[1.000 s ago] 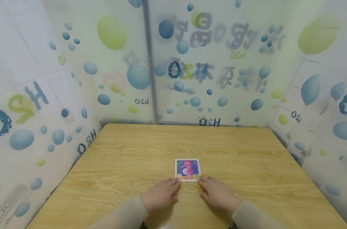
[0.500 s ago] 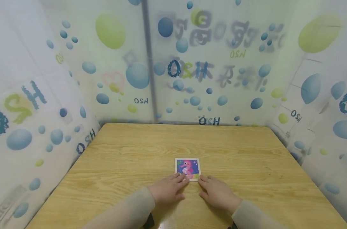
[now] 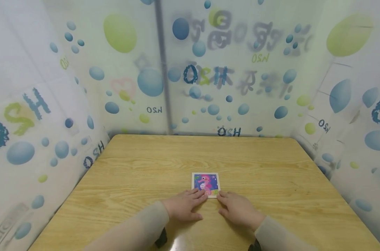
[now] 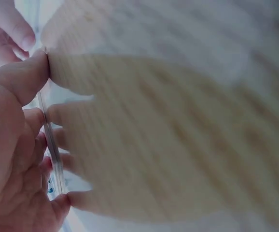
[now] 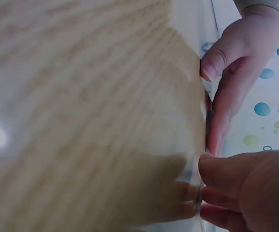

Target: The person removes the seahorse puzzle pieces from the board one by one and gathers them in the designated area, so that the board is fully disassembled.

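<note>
A square picture card with a white border and a pink seahorse on blue lies flat on the wooden table. My left hand rests with its fingers spread over the card's lower left part, covering that corner; its thumb touches the tabletop. Beside the card's lower right corner is my right hand, its straight fingertips at the edge. In the left wrist view, the left hand has its fingertips down on the surface. The right wrist view shows the right hand near, and the left hand farther off.
The wooden table spreads around the card on all sides. Pale curtains printed with blue and green dots hang behind it and along both sides. Dark straps or devices show under the wrists.
My left hand has moved right and slightly forward, from the card's lower left corner onto the card. The right hand and the card have stayed about where they were.
</note>
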The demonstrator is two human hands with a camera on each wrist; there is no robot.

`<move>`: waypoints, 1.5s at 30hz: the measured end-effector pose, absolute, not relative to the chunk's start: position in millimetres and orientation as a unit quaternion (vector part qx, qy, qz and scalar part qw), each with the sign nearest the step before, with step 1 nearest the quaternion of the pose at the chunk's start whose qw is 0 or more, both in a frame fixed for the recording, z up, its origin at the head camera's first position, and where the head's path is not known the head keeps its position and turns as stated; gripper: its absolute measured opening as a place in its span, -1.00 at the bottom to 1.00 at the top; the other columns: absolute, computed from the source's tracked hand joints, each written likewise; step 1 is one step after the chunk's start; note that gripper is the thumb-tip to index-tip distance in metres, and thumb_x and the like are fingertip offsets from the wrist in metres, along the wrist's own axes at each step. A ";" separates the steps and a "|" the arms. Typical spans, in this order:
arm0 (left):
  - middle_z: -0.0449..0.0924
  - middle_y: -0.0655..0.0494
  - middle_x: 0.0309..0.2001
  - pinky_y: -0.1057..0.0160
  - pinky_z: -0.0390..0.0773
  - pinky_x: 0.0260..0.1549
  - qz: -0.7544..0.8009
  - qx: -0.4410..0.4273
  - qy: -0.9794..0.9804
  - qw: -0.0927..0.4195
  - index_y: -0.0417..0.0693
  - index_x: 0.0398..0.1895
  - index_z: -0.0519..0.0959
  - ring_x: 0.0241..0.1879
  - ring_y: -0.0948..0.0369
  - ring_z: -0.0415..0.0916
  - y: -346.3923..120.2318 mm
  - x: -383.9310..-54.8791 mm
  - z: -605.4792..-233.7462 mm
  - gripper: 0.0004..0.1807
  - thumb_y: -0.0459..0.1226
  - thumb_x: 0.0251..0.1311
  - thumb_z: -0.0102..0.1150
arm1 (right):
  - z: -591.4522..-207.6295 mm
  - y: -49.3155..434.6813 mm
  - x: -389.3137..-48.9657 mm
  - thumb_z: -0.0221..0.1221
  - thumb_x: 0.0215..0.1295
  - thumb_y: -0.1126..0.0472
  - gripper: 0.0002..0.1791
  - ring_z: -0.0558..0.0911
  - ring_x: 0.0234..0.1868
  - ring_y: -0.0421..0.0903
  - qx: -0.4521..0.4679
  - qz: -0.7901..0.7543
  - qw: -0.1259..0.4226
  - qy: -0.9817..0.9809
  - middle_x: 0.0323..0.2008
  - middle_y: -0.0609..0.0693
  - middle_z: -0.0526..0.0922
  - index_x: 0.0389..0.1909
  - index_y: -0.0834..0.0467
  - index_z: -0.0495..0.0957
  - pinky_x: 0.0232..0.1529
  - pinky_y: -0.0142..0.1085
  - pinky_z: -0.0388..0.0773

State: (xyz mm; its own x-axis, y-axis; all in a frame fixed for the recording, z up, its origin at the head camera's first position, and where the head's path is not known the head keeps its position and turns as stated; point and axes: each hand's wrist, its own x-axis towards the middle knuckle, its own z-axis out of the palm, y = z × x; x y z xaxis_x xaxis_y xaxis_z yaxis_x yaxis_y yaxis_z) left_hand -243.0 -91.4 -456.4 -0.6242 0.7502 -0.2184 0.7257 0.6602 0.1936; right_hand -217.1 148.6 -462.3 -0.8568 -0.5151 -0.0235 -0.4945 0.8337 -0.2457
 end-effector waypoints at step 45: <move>-0.07 0.13 0.51 -0.09 0.03 0.37 0.023 0.427 0.891 0.152 0.26 0.50 0.09 0.47 0.01 -0.10 -94.5 -264.0 -452.6 -0.10 0.30 0.12 0.08 | -469.0 98.6 -330.1 0.33 0.13 0.30 -0.77 0.51 -0.12 -0.06 -0.135 -0.360 0.128 0.914 -0.19 -0.04 0.58 -0.15 0.10 0.64 0.06 -0.05 0.46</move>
